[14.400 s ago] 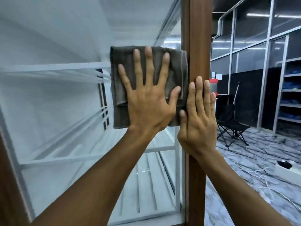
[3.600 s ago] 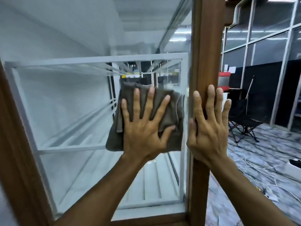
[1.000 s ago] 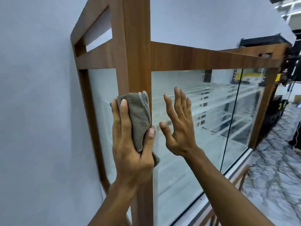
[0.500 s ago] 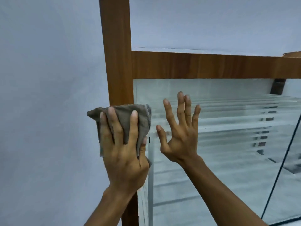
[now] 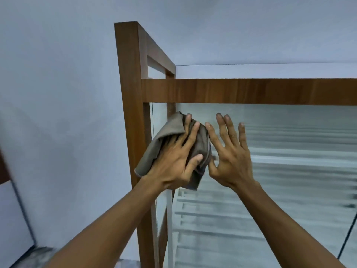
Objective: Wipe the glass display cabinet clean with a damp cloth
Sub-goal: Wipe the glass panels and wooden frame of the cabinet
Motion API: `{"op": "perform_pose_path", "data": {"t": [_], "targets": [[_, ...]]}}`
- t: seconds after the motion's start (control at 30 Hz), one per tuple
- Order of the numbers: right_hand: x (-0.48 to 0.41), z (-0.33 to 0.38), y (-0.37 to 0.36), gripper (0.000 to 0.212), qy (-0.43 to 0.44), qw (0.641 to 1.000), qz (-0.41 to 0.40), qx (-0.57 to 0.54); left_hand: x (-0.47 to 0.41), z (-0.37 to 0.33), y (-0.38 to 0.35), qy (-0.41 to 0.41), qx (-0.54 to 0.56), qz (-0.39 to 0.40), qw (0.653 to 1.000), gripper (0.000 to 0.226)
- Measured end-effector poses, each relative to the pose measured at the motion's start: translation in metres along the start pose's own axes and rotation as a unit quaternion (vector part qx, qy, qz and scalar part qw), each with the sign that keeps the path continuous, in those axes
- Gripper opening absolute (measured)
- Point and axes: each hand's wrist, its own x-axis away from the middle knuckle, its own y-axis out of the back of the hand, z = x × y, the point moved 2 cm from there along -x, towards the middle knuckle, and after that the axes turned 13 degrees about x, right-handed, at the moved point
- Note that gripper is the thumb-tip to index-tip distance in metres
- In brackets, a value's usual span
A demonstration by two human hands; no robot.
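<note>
Two hands at glass pane (image 5: 289, 132): cloth (image 5: 170, 128) is clutched by left hand (image 5: 173, 163), right hand (image 5: 231, 157) is splayed wide. Corner wipe is judged in hand; flat sweeps are needed next

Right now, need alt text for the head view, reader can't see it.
A person's left hand holds a bunched grey-brown cloth at the upper left corner of a glass cabinet front, just under its wooden top rail. The right hand is open and spread beside it, over the glass. White slatted shelves show behind it.
</note>
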Motion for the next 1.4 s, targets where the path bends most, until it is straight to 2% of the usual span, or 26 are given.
{"op": "perform_pose_path", "data": {"t": [0.07,0.17,0.23,0.3,0.47,0.6,0.8,0.93,1.17,1.3,1.4], "targets": [[0.001,-0.001,0.000,0.083,0.002,1.000,-0.001,0.000,0.004,0.007,0.008,0.000,0.000,-0.002,1.000,0.083],[0.002,0.000,0.000,0.081,-0.008,1.000,0.006,-0.002,0.003,0.012,0.009,0.010,-0.050,-0.099,0.994,0.082],[0.002,0.000,0.001,0.081,-0.008,1.000,0.009,-0.004,-0.001,0.010,0.004,0.019,-0.128,-0.170,0.977,0.073],[0.002,0.000,0.003,0.081,-0.005,1.000,0.006,-0.007,-0.005,0.007,-0.002,0.042,-0.199,-0.198,0.959,0.069],[0.003,-0.004,0.005,0.081,-0.009,0.999,-0.013,-0.051,-0.007,0.007,-0.018,0.101,-0.189,-0.199,0.956,0.081],[0.001,-0.011,0.008,0.070,-0.027,0.997,-0.043,-0.065,-0.014,0.003,-0.029,0.116,-0.149,-0.224,0.956,0.091],[0.000,-0.032,0.010,0.065,-0.024,0.997,-0.048,-0.050,-0.014,-0.003,-0.025,0.088,-0.046,-0.249,0.964,0.078],[0.001,-0.035,0.008,0.064,-0.018,0.997,-0.046,-0.057,-0.020,-0.012,-0.025,0.108,0.002,-0.290,0.951,0.076],[0.005,-0.044,0.007,0.064,0.002,0.995,-0.055,-0.080,-0.035,-0.014,-0.043,0.154,-0.110,-0.336,0.923,0.094],[0.008,-0.065,0.013,0.067,-0.029,0.997,-0.065,-0.037,-0.030,-0.009,-0.046,0.129,-0.159,-0.295,0.933,0.087],[0.010,-0.074,0.012,0.069,-0.035,0.998,-0.052,0.014,-0.037,-0.014,-0.049,0.170,-0.153,-0.305,0.925,0.083]]}}
